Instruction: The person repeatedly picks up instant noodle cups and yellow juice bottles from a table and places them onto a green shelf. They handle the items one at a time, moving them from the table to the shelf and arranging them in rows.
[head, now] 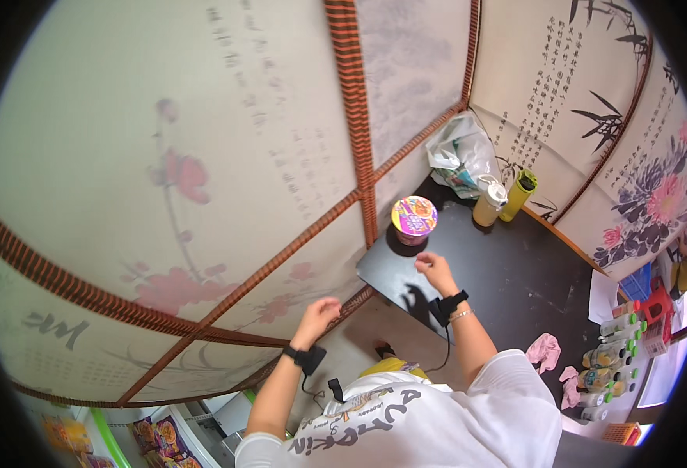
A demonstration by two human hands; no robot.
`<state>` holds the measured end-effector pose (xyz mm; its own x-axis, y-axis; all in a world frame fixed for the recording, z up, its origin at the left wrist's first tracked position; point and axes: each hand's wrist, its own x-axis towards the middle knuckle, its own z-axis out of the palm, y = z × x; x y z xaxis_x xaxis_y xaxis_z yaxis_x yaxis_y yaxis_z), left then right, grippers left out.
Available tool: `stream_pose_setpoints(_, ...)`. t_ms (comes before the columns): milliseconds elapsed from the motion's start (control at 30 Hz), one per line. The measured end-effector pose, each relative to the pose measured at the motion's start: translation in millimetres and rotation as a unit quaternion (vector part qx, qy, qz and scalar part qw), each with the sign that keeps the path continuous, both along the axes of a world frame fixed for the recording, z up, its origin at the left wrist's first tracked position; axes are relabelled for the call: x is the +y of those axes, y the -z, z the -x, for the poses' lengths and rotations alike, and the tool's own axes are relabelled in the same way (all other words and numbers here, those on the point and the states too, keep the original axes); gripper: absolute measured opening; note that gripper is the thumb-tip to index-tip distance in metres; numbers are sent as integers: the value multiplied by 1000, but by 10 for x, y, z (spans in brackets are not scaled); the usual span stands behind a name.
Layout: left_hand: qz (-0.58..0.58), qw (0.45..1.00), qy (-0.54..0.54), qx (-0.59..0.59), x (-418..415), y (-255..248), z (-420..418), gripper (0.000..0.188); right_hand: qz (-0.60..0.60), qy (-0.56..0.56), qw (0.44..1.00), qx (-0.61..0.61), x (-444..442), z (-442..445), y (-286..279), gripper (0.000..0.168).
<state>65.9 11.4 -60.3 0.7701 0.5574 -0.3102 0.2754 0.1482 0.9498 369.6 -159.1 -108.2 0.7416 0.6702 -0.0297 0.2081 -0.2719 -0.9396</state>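
Note:
A round instant noodle tub (414,219) with a purple and yellow printed lid stands upright near the left corner of the black table (484,269). Just below it in the picture, my right hand (435,270) is above the tabletop, apart from the tub, its fingers loosely curled and nothing visible in them. My left hand (318,319) hangs in the air left of the table's near edge, also without a visible object, its fingers half bent. Black straps with small modules and cables circle both wrists.
A plastic bag (463,152), a white-capped bottle (489,205) and a green bottle (519,195) stand at the table's far corner. Pink cloths (543,352) and several capped bottles (604,357) are on the right. Printed wall panels (296,245) flank the table; shelved packets (165,436) sit lower left.

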Motion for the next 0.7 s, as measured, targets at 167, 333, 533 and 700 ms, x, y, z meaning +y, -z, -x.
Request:
stream_pose_setpoints(167, -51, 998, 41, -12, 254, 372, -1230, 38, 23, 84, 996, 18, -20, -946, 427, 33)
stream_pose_setpoints(333, -61, 996, 37, 48, 230, 437, -2102, 55, 105, 48, 991, 64, 185, -1324, 398, 72)
stream_pose_setpoints(533, 14, 994, 41, 100, 256, 553, -2649, 85, 57, -17, 995, 83, 461, -1506, 398, 87)
stream_pose_setpoints(700, 61, 997, 42, 9, 200, 503, -2718, 86, -10, -79, 977, 196, 491, -1402, 220, 88)
